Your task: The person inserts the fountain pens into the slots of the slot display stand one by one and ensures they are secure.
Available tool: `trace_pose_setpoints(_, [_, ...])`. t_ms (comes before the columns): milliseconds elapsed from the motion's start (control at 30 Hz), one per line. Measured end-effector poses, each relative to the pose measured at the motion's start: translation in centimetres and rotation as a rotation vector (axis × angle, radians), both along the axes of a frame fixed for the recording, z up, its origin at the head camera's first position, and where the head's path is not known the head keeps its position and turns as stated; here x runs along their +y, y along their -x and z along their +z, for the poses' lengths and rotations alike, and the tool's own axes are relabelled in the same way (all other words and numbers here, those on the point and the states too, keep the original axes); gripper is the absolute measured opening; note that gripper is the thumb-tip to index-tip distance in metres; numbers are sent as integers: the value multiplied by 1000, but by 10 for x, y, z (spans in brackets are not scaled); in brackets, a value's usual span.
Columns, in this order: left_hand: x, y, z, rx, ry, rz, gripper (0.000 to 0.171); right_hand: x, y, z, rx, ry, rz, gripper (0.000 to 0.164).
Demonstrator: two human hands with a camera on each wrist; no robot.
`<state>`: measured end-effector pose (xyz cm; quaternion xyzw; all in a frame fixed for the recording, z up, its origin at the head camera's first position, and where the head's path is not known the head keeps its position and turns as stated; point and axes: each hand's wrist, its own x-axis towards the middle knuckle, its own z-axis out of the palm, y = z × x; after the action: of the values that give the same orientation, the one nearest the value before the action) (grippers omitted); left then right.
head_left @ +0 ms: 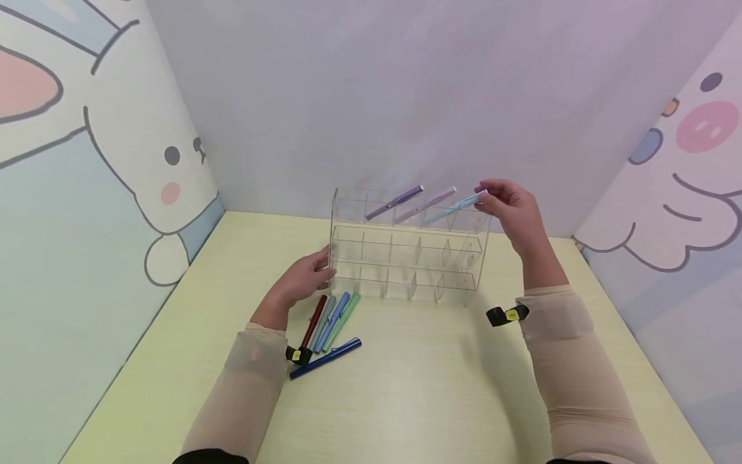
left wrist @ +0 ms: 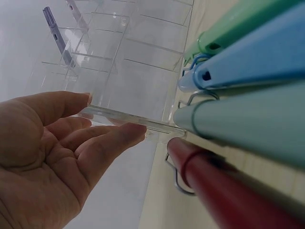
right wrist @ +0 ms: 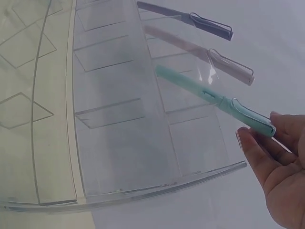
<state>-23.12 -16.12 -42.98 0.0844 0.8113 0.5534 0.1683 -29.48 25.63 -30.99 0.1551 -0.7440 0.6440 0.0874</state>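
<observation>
A clear acrylic rack with three tiers of compartments stands on the table. Its left side panel is held between the thumb and fingers of my left hand. Up at the top tier, my right hand pinches the cap end of a light blue pen, which looks mint in the right wrist view. That pen's other end slants down into a top compartment. To its left, a lilac pen and a dark purple pen lean in neighbouring top compartments.
By my left wrist lie a dark red pen, a grey-green pen, a blue pen and a green pen, side by side. A dark blue pen lies across in front of them. Behind the rack rises a pale wall.
</observation>
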Motion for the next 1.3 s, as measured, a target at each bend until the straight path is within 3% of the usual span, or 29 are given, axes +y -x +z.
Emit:
trace_pose_setpoints(300, [1, 0, -1, -3, 1, 2, 68, 15, -11, 7, 37, 71, -76, 40])
trace_pose_setpoints(500, [1, 1, -2, 3, 0, 0, 67, 22, -20, 0, 86, 168, -59, 40])
trace_pose_setpoints(733, [1, 1, -1, 0, -1, 6, 67, 19, -33, -12, 110, 173, -51, 40])
trace_pose_setpoints(1300, [-1, -1, 0, -5, -13, -12, 68, -27, -61, -48, 39, 125, 91, 37])
